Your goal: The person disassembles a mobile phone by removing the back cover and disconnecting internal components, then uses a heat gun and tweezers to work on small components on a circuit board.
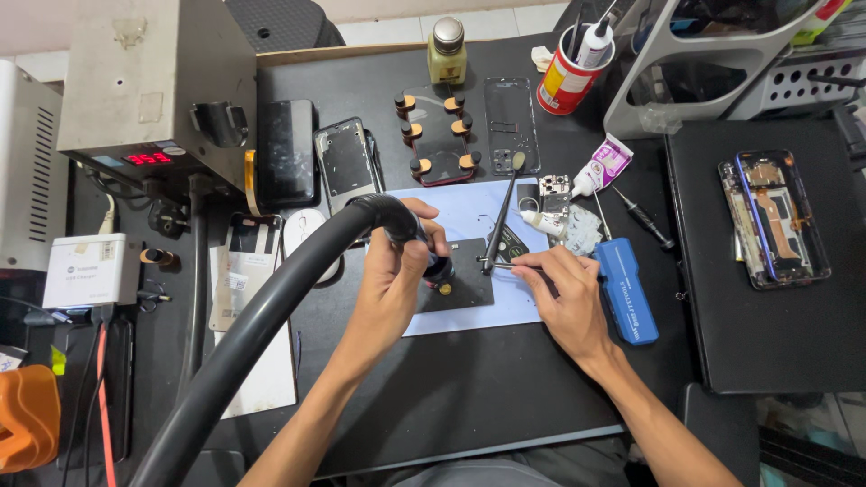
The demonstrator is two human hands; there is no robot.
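Note:
My left hand [394, 287] grips the black handle of a hot-air tool [401, 224], whose thick black hose [262, 329] curves down to the lower left. Its nozzle points down at a small dark board [465, 281] lying on a pale blue mat [474, 311]. My right hand [561, 293] holds thin metal tweezers [510, 265], their tips resting on the board's right side. A black spudger [501, 221] leans across the mat just above the board.
A grey heating station [153, 90] with a red display stands at the back left. Phone frames [347, 162], a clamp jig [439, 135], a red cup [566, 77], glue tubes [600, 167], a blue case [625, 290] and an opened phone [774, 218] lie around the mat.

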